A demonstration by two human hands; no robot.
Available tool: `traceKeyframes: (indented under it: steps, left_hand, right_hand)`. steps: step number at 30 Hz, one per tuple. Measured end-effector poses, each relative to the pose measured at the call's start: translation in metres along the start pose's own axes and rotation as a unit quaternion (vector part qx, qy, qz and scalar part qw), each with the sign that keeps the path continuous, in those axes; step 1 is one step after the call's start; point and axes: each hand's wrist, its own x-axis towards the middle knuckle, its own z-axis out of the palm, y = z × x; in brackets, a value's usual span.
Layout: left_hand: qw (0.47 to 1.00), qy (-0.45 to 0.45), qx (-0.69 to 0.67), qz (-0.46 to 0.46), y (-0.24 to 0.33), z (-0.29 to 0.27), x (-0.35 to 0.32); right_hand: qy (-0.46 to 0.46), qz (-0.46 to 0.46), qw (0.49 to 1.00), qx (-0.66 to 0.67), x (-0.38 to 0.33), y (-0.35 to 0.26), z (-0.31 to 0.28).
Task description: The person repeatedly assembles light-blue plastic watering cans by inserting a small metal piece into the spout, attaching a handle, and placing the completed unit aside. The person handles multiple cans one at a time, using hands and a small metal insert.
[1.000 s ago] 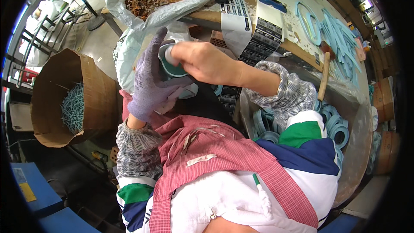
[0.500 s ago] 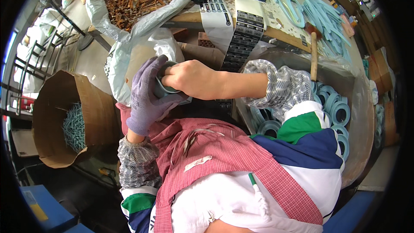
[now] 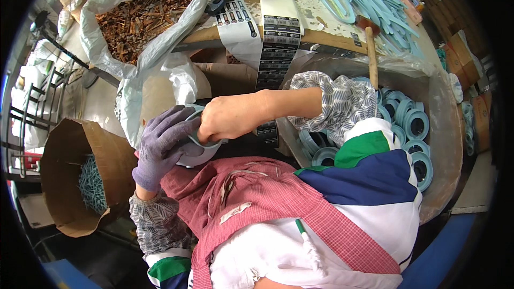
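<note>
My left hand (image 3: 163, 142), in a purple-grey knit glove, grips a light-blue round plastic part (image 3: 199, 154) from its left side, with the fingers over its upper rim. Bare and curled, my right hand (image 3: 227, 120) reaches in from the right. Its fingertips go into the part's opening and press at the rim, where they are partly hidden. The part is held tilted just above my lap, over the red checked apron (image 3: 257, 182). Whether anything small is between my right fingertips cannot be seen.
At right, a plastic-lined box (image 3: 441, 144) holds many light-blue rings with dark centres. A cardboard drum (image 3: 115, 166) with blue strips stands left. Behind are a white sack (image 3: 195, 8) of brown scraps, a label strip (image 3: 278, 37), a mallet (image 3: 371, 48) and blue strips (image 3: 377, 8).
The head view has shifted, moving the surroundings left at the back. Both hands and the part have come lower, and more of the part's rim and side shows. The grip stays.
</note>
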Motion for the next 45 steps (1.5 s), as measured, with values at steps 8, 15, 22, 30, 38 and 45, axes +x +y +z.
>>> traceKeyframes:
  steps: [8,15,22,30,38,45]
  left_hand:
    - [0.975,0.191,0.109,-0.036,0.002,-0.072,-0.018]
    - [0.872,0.409,0.123,-0.241,0.008,-0.110,-0.049]
    - [0.811,0.157,0.167,-0.539,-0.101,-0.043,-0.099]
    - [0.883,0.235,-0.132,-0.384,-0.077,-0.017,-0.147]
    - [0.918,0.212,-0.083,-0.325,-0.075,-0.014,-0.156]
    - [0.917,0.211,-0.052,-0.334,-0.072,-0.010,-0.159]
  right_hand:
    - [0.402,0.204,0.845,-0.289,-0.091,0.180,-0.039]
    - [0.396,0.356,0.805,-0.262,-0.106,0.231,-0.034]
    - [0.418,0.262,0.812,-0.311,-0.125,0.219,-0.021]
    - [0.354,0.245,0.887,0.168,0.004,0.069,0.041]
    - [0.198,0.152,0.833,0.494,0.121,0.018,0.112]
    - [0.205,0.150,0.866,0.430,0.130,0.025,0.123]
